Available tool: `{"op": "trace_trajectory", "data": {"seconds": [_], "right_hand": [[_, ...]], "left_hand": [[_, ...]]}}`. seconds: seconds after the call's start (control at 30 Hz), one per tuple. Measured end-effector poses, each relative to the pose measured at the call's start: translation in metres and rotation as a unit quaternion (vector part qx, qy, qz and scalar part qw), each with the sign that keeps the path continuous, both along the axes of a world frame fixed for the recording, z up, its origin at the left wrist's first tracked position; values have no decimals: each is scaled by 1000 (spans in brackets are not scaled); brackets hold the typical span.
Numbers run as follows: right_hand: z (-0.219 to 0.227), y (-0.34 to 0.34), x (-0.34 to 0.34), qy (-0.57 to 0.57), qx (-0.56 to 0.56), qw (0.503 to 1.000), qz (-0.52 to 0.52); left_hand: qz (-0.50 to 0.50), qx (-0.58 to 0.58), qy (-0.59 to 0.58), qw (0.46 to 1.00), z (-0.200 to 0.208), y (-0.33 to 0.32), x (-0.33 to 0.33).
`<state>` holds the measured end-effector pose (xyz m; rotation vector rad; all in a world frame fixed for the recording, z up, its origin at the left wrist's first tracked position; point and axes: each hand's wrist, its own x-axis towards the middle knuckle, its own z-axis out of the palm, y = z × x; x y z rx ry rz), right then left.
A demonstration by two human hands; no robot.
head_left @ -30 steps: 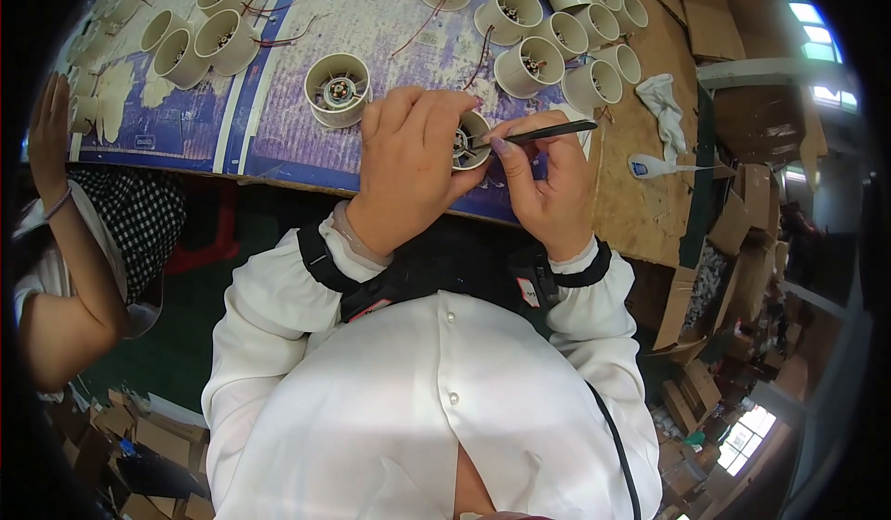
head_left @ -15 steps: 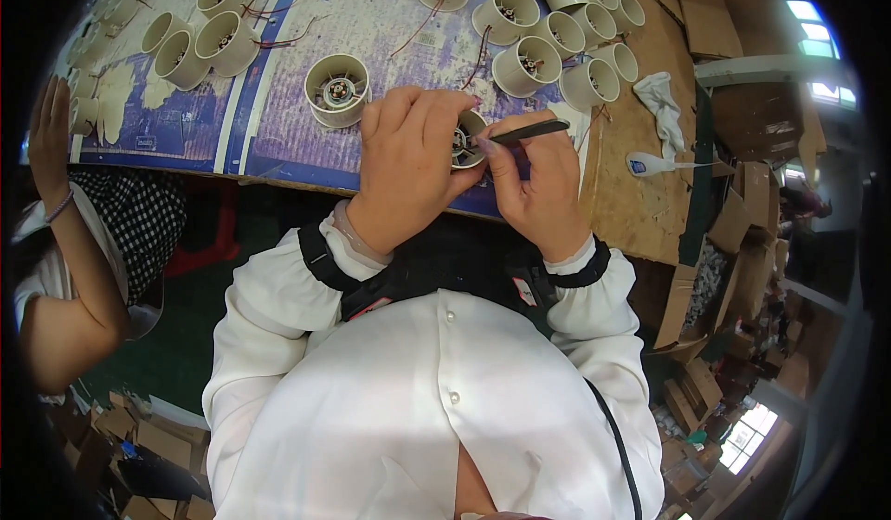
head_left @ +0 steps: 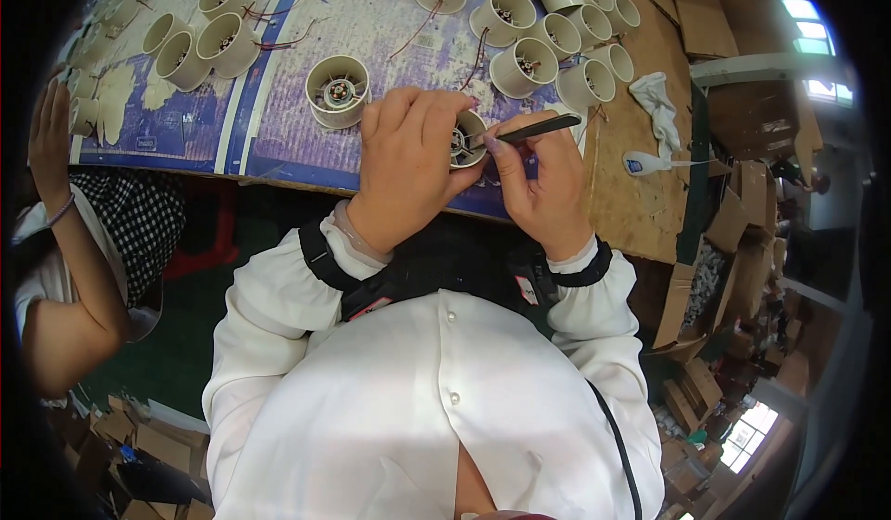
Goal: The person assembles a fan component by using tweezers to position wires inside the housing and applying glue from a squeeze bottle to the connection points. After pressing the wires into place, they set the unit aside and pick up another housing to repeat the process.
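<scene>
The left hand point(head_left: 408, 163) wraps around a small round cream fan housing point(head_left: 467, 139) and holds it tight at the near edge of the tabletop point(head_left: 640, 205). The right hand point(head_left: 548, 186) pinches a thin black tool point(head_left: 538, 128), and the tip of the tool points into the open face of the housing. To do this well, the left hand should keep the housing very steady, with the open face turned up so the person can see inside. The right hand should move the tip slowly and gently, because the parts inside look small and easy to bend. Resting both hands close together, as they are here, likely helps stop shaking. Another housing point(head_left: 338, 90) sits just beside the left hand, and many more stand in a bunch point(head_left: 548, 28) farther back with red wires. A white cloth point(head_left: 657, 104) lies to the right. Another person's hand point(head_left: 48, 144) is raised at the far left.
</scene>
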<state>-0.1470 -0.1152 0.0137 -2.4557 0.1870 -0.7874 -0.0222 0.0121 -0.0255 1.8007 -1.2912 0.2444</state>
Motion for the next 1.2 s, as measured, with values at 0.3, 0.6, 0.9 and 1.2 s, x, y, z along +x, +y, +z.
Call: {"op": "trace_trajectory", "data": {"seconds": [0.3,0.6,0.9,1.2], "right_hand": [[-2,-2,0,7,3,1000,12],[1,-1,2,8,-12,1000,16],[15,-2,-6,-25,55,998,-15],[0,-37,-94,151,-207,952,-166]], "left_hand": [[1,-9,-5,1000,0,-1,1],[-1,2,3,1000,0,0,0],[2,3,0,1000,1,0,-3],[77,30,-43,996,1,1,-3]]}}
